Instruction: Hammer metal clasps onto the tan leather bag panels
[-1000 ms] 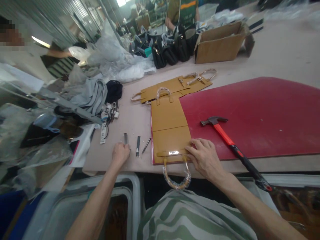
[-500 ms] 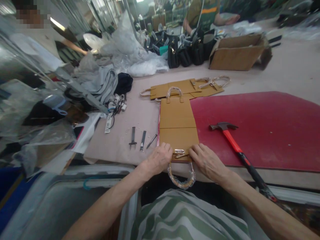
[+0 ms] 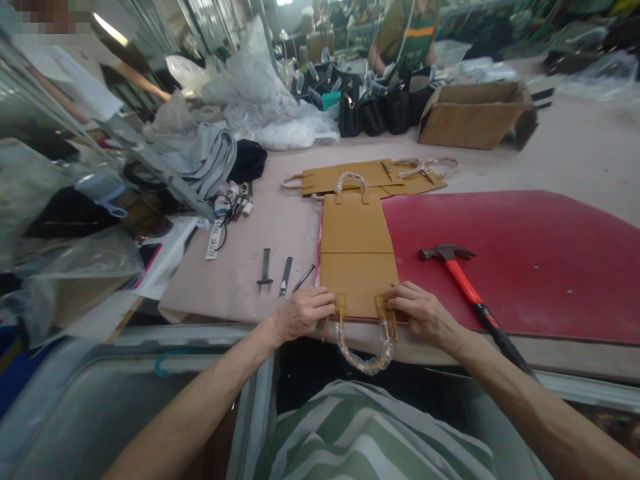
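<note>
A tan leather bag panel (image 3: 357, 267) lies lengthwise over the left end of a red mat (image 3: 520, 267). One plastic-wrapped handle (image 3: 367, 365) hangs over the table's front edge, and another stands at the panel's far end. My left hand (image 3: 305, 312) is closed at the panel's near left corner, fingers pressed together. At the near right corner my right hand (image 3: 417, 308) pinches the panel's edge beside the handle tab. Narrow tan straps dangle beside both hands. A hammer with a red and black grip (image 3: 465, 283) rests on the mat at the right.
Small metal tools (image 3: 286, 277) lie left of the panel. Behind it are more tan panels (image 3: 350, 175), black bags (image 3: 350, 110), a cardboard box (image 3: 470, 117) and plastic wrapping (image 3: 270, 107). A grey bin (image 3: 165, 400) stands below at the left. Other people are in the background.
The metal clasp at the panel's near end is no longer visible; handle tabs and dangling straps now show there. Both hands have moved slightly outward.
</note>
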The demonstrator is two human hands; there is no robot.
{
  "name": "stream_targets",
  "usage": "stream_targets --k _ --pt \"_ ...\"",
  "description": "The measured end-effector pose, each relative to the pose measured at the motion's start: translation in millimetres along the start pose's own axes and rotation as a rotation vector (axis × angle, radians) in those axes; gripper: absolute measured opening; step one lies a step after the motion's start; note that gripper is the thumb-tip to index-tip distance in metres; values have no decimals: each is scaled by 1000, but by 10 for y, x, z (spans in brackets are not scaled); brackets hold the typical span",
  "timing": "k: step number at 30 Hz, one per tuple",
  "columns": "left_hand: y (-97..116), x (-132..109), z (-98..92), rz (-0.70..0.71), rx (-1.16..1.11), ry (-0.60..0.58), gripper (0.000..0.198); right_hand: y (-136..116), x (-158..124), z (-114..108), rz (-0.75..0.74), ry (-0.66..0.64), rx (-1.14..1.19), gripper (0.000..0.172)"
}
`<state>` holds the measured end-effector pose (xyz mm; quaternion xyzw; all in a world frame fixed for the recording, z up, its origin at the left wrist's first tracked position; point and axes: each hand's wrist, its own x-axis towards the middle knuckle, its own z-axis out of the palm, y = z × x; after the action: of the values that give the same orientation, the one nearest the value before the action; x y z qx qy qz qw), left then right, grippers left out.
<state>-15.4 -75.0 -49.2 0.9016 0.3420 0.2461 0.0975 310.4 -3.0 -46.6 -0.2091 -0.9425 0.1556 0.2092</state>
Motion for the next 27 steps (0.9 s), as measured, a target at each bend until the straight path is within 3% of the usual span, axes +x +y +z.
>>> stream_targets --k 8,12,17,19,22,25,27 --pt "192 -57 70 -42 145 101 31 2 17 98 -84 76 86 27" --pt "295 -55 157 -123 158 151 33 -78 6 106 -17 179 146 29" --pt "298 -73 160 -216 21 306 35 -133 37 88 78 164 95 20" --pt "215 -108 106 -357 65 360 29 -106 51 125 81 181 12 27" --pt "48 -164 -47 -694 240 364 22 -43 68 211 69 186 -73 39" --pt "-109 -166 -234 -1004 338 217 21 21 82 279 99 191 -102 42" --pt "-192 -125 -336 -1125 342 72 21 57 91 292 123 214 -95 40"
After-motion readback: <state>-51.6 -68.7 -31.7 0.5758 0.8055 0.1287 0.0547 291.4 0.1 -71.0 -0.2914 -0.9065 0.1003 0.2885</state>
